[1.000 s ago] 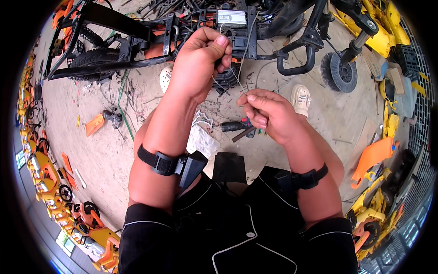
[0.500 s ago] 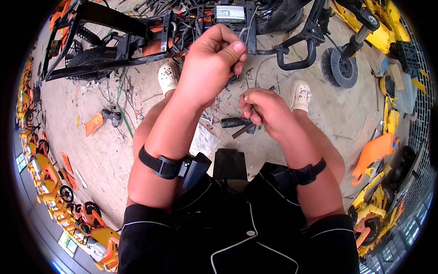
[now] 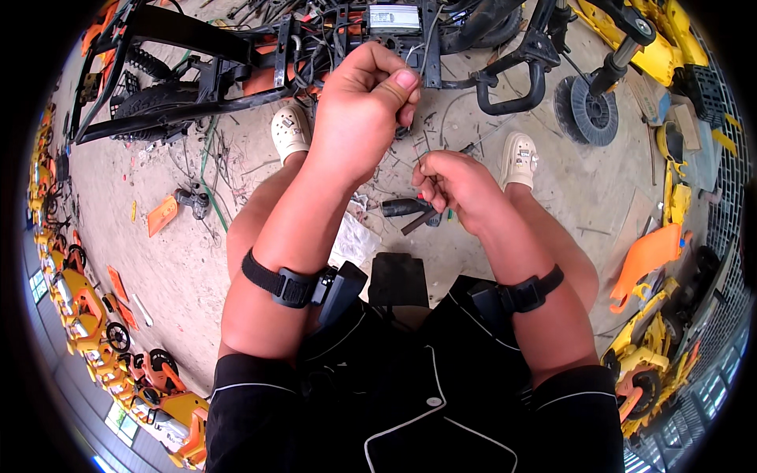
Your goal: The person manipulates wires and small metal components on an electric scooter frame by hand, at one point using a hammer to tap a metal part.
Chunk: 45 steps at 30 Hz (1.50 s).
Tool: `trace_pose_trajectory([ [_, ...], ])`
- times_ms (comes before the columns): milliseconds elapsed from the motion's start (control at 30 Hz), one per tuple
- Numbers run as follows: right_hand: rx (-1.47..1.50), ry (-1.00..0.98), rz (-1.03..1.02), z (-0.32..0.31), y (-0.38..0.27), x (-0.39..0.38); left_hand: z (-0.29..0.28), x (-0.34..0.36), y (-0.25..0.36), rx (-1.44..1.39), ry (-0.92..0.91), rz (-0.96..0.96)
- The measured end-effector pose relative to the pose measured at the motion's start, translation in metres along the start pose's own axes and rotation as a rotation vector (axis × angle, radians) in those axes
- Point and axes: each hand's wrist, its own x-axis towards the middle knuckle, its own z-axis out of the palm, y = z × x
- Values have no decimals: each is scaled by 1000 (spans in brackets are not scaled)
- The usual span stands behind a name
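My left hand (image 3: 367, 110) is closed in a pinch on a thin grey wire (image 3: 412, 52), whose end sticks up past my thumb, just in front of a black vehicle frame (image 3: 185, 43) with a silver metal box (image 3: 394, 20) and tangled cables. Lower and to the right, my right hand (image 3: 453, 189) has its fingers curled together at a thin strand that looks like the same wire; its fingertips are small and partly shaded. Behind those fingers a dark cordless power tool (image 3: 400, 207) lies on the floor.
The concrete floor (image 3: 158, 276) carries scattered offcuts, a white bag (image 3: 355, 240) and an orange panel (image 3: 162, 213). A brush-like round wheel (image 3: 587, 110) stands at upper right. Yellow and orange vehicles (image 3: 83, 307) line the left; loose yellow and orange body parts (image 3: 646, 264) lie along the right.
My left hand has moved rightward and slightly up with the wire, its short end now above the thumb. My right hand has shifted a little; my left foot shows more fully.
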Motion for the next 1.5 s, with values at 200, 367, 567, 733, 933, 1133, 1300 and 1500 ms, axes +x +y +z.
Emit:
trace_pose_trajectory([
  [200,-7,22,6,-2,4,0,-1,0,-6,-15,8,0],
  [367,-18,16,21,-4,6,-3,0,-2,-7,-2,12,-22],
  [567,-26,53,7,-6,11,-5,0,-4,-10,-14,30,-47],
  [733,-47,52,2,-9,15,-6,-2,-4,-16,-82,61,-64],
  [933,-13,55,17,-9,14,-11,-6,-4,-18,-170,107,-127],
  [1133,-33,42,26,-15,19,-10,-7,-4,-16,-200,147,-153],
  [1300,-18,29,28,-18,26,-11,-10,-1,-10,-226,174,-137],
  [1500,-46,59,41,-21,29,-10,-15,3,-5,-221,203,-74],
])
